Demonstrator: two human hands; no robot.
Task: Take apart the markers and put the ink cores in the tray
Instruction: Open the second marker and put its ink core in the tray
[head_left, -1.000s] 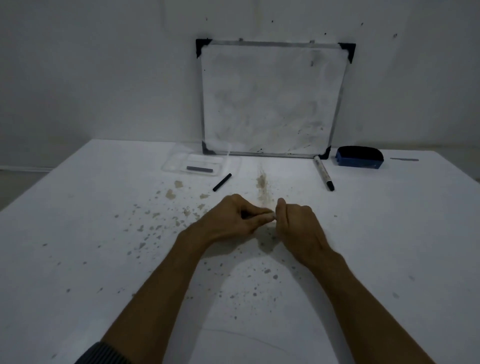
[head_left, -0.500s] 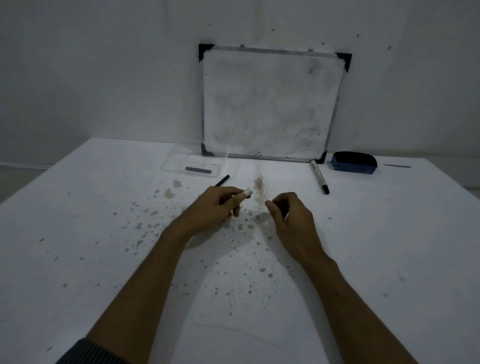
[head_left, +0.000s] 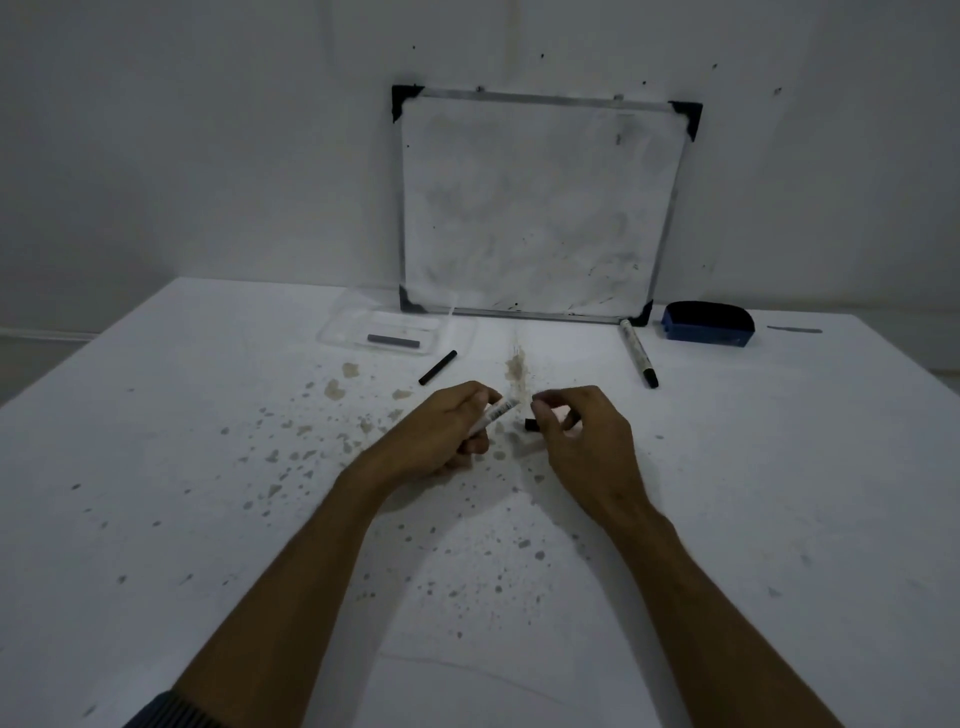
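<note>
My left hand (head_left: 447, 431) grips a white marker barrel (head_left: 496, 413) whose open end points up and right. Close beside it, my right hand (head_left: 576, 431) pinches a small black piece (head_left: 530, 424); the fingers hide most of it. A clear plastic tray (head_left: 337, 330) at the back left holds one dark grey ink core (head_left: 393, 341). A black marker part (head_left: 438, 367) lies on the table just right of the tray. One whole white marker with a black cap (head_left: 639, 353) lies near the whiteboard's right corner.
A small whiteboard (head_left: 540, 208) leans on the wall at the back. A blue eraser (head_left: 709, 325) sits to its right, with a thin grey strip (head_left: 795, 329) beyond. The white table (head_left: 208, 493) is speckled with brown stains.
My hands were pressed together on the marker, then pulled apart. The left now shows more of the white barrel, and the right holds a black piece near its open end.
</note>
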